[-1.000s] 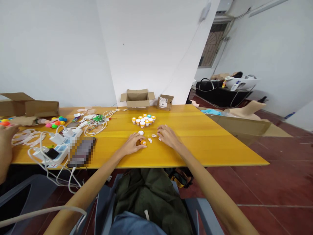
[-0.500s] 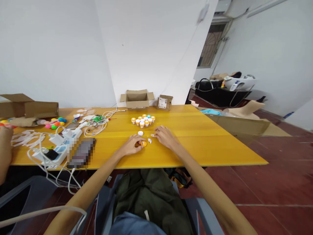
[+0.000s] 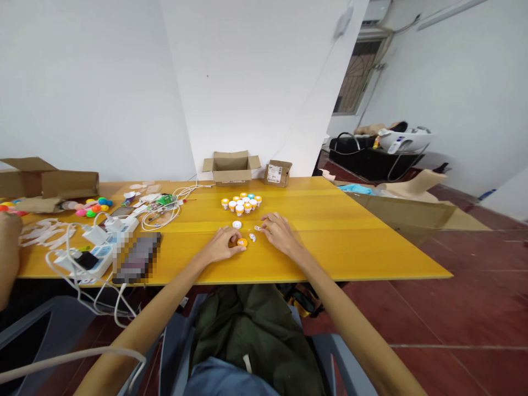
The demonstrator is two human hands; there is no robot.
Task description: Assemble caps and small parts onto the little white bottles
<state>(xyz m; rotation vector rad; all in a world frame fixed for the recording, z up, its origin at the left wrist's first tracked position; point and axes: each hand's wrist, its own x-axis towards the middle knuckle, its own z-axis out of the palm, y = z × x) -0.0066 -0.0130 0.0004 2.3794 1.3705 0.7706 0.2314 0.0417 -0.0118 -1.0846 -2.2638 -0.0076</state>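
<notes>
My left hand [image 3: 220, 246] rests on the yellow table [image 3: 350, 242] with its fingers curled round a small orange pot [image 3: 242, 242]. A white lid [image 3: 236, 224] lies just beyond it. My right hand [image 3: 279, 234] lies on the table with its fingertips at small white pieces [image 3: 258, 227]; another white piece [image 3: 252, 237] sits between my hands. Whether the right fingers pinch one is too small to tell. A cluster of several small orange pots with white and blue lids [image 3: 242, 203] stands further back.
Two open cardboard boxes [image 3: 232, 166] stand at the far edge. To the left lie white cables and a power strip [image 3: 97, 250], a blurred dark phone [image 3: 136, 257], coloured balls [image 3: 93, 207] and more boxes. Another person's arm [image 3: 8, 253] shows at the left edge.
My right hand has slid slightly left toward the small white pieces. My left hand has stayed on the orange pot.
</notes>
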